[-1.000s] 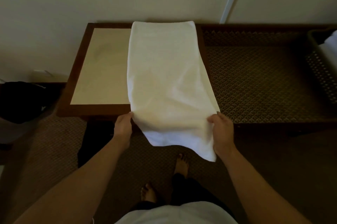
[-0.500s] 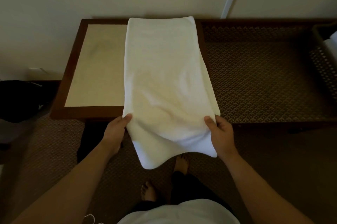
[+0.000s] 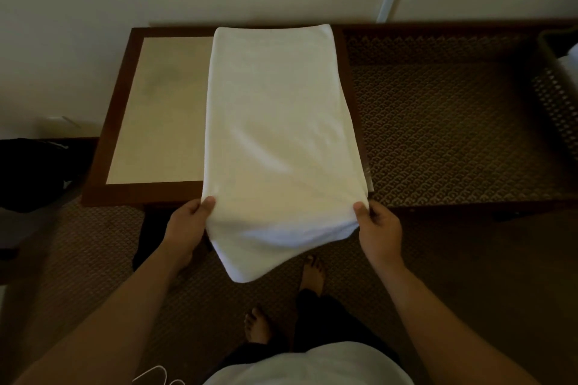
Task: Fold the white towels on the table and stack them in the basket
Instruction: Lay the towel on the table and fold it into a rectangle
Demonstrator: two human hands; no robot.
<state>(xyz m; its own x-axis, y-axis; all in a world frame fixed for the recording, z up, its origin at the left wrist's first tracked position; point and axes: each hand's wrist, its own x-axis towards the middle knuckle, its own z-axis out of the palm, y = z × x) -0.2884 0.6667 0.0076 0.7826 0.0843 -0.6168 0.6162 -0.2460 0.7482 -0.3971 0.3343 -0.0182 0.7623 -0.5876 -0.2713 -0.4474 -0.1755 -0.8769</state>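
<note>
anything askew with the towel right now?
Yes. The white towel has its near end overhanging the table edge, sagging lower toward the left hand than the right hand. Diagonal wrinkles.

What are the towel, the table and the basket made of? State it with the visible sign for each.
Towel: soft white fabric, matte; it drapes and creases. Table: apparently dark wood frame, smooth beige inlay. Basket: looks like perforated plastic or weave; too dim to tell.
</note>
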